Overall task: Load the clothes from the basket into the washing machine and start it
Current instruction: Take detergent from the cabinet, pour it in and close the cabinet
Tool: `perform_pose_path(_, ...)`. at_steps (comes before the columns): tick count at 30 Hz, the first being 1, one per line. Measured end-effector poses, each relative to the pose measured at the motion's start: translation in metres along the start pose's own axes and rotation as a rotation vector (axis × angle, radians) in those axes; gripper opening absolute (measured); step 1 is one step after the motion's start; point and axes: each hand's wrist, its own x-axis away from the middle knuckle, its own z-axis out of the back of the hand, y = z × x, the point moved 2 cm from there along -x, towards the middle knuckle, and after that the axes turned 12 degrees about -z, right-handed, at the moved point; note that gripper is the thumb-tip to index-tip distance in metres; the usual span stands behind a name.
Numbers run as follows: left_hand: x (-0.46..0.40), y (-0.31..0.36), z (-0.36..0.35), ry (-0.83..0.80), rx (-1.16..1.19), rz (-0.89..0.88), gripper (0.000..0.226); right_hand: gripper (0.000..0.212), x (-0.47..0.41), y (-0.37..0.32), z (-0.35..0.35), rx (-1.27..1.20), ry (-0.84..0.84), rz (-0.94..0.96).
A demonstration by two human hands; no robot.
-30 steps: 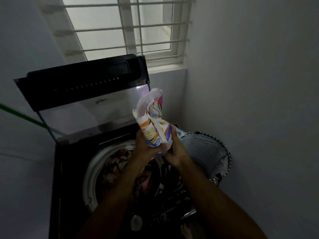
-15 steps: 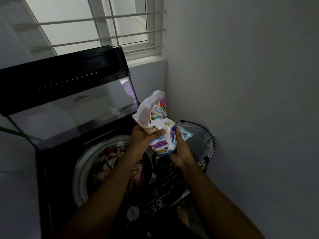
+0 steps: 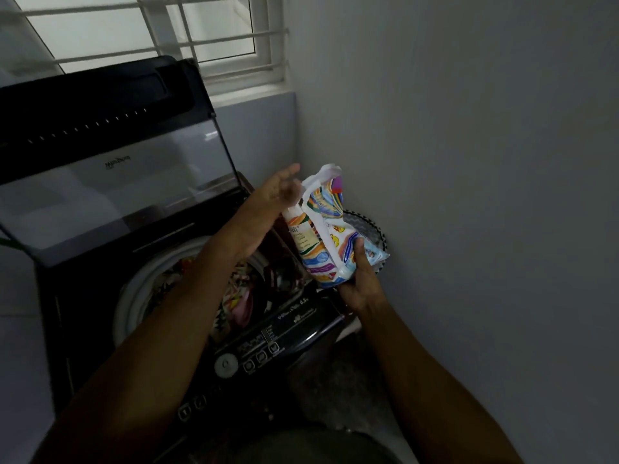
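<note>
Since half a second ago the left hand (image 3: 273, 199) has let go of the packet (image 3: 326, 229) and lifted beside its top, fingers loosely spread and holding nothing. Right hand (image 3: 360, 279) grips the packet's bottom, upright, right of the open washer (image 3: 100, 296), where clothes (image 3: 234, 296) fill the drum. Basket (image 3: 376, 229) sits behind the packet.

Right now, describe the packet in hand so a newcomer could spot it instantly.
Start at the black washing machine, lid raised. Just right of its drum, the right hand grips the packet from below. It is the only white, multicoloured printed pouch, top torn open.
</note>
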Motion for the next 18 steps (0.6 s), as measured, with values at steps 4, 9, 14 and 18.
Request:
perform_pose_path(4, -0.009, 0.013, -0.005, 0.151, -0.074, 0.108, 0.03, 0.073, 0.019, -0.011, 0.021, 0.039, 0.023, 0.025)
perform_pose_path(9, -0.019, 0.035, -0.017, 0.034, -0.556, 0.162, 0.003, 0.077, 0.03, -0.013, 0.035, 0.123, -0.003, 0.031)
perform_pose_path(14, -0.02, 0.034, -0.026, -0.017, -0.856, 0.136, 0.029, 0.076, 0.039, -0.011, 0.038, 0.176, -0.009, 0.01)
perform_pose_path(18, -0.019, 0.025, -0.011, 0.151, -0.923, 0.085, 0.027, 0.075, 0.045, -0.01, 0.035, 0.163, -0.026, 0.022)
